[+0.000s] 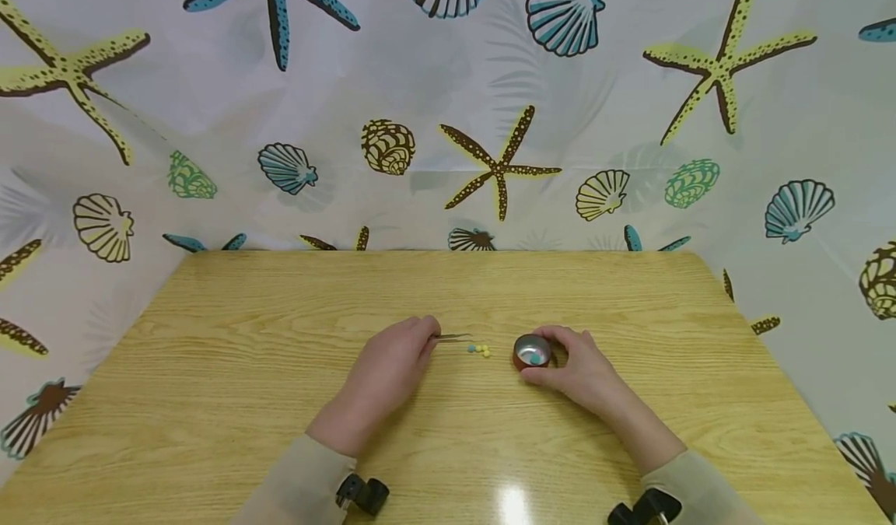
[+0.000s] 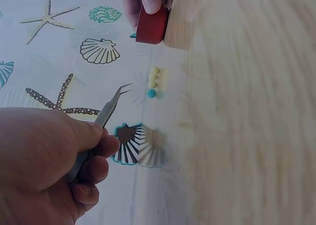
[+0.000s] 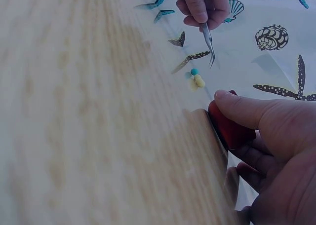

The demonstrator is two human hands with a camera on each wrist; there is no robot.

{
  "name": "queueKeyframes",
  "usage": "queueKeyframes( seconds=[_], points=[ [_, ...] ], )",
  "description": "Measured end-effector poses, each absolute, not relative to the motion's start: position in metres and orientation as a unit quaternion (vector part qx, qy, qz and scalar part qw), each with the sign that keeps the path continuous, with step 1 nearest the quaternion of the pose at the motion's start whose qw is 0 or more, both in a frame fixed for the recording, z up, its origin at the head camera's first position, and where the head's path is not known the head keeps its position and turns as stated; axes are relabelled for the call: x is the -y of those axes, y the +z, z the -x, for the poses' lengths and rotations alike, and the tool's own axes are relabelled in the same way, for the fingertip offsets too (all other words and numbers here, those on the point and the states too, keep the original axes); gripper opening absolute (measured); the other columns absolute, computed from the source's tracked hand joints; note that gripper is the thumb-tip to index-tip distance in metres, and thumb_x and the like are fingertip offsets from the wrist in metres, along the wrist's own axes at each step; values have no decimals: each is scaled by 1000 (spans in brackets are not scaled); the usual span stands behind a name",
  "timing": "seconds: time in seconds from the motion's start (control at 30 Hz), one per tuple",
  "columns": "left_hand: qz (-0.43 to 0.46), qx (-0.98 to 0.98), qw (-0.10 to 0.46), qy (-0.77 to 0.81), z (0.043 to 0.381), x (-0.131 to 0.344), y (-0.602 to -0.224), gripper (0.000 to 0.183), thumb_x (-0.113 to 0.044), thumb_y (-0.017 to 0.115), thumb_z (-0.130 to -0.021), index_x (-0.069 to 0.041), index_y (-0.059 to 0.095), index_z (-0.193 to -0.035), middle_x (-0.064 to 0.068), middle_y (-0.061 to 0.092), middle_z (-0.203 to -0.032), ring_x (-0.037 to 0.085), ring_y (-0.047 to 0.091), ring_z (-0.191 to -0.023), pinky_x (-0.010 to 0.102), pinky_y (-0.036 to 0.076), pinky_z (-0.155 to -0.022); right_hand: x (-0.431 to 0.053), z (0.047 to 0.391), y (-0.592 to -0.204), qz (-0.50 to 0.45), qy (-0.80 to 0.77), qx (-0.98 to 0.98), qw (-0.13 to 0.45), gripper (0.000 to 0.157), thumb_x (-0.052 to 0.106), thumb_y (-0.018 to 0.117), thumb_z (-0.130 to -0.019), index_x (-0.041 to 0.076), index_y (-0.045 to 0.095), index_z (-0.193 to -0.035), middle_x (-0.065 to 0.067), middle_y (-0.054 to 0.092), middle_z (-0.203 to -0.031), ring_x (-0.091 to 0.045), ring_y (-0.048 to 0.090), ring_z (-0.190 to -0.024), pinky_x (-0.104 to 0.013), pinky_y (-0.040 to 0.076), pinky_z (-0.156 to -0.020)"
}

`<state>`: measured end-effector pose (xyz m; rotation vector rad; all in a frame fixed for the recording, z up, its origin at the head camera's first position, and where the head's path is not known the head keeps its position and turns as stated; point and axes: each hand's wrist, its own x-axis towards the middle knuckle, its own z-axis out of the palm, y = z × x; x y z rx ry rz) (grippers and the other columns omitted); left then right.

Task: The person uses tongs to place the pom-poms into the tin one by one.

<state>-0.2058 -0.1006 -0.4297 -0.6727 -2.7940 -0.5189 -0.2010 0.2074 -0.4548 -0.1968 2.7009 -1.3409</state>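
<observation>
My left hand [image 1: 388, 365] grips a pair of bent-tip metal tweezers [image 2: 109, 108] between thumb and fingers. The tips stand slightly apart, with nothing between them. Just beyond them, a small cluster of yellow beads [image 1: 483, 348] lies on the table with a blue bead [image 1: 471, 348] at its left end. My right hand [image 1: 581, 365] holds a small red cup [image 3: 231, 128] by its side, thumb and fingers curled round it. In the head view its shiny metal inside shows, with blue beads [image 1: 535, 358] at the bottom; how many is hard to tell.
The wooden table [image 1: 448, 439] reaches back to an upright cloth [image 1: 420, 66] printed with shells and starfish. Cloth also rises along both sides. A black wrist camera mount [image 1: 362, 494] sits on the left sleeve and another [image 1: 645, 508] on the right.
</observation>
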Motion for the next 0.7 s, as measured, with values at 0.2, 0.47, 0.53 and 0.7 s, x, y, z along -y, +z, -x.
queueKeyframes(
  seconds=[0.2,0.47,0.53,0.7],
  points=[
    [231,952,104,-170,207,102,-432,3,-10,70,-111,-8,71,-113,4,72,-97,20,69,-84,39,59,-76,-207,203,-455,75,-442,-892,53,65,32,95,-92,9,66,-145,-15,67,-147,-58,11,-163,-74,21,-126],
    [229,953,99,-171,209,103,-434,4,-9,71,-110,-8,70,-114,5,73,-98,20,69,-85,40,60,-76,-207,204,-456,75,-441,-893,54,65,31,95,-92,9,66,-145,-15,67,-146,-58,12,-163,-73,21,-127],
    [229,954,96,-171,208,103,-434,4,-9,71,-110,-8,71,-114,5,73,-98,20,69,-84,40,60,-76,-207,204,-456,75,-441,-893,54,65,32,95,-92,9,66,-145,-15,67,-147,-58,11,-163,-74,19,-127],
    [231,954,92,-169,208,103,-435,5,-8,71,-110,-7,71,-114,5,73,-98,20,69,-84,39,60,-76,-208,204,-457,74,-441,-893,54,65,32,95,-92,9,66,-145,-16,66,-147,-58,10,-163,-74,19,-127]
  ],
)
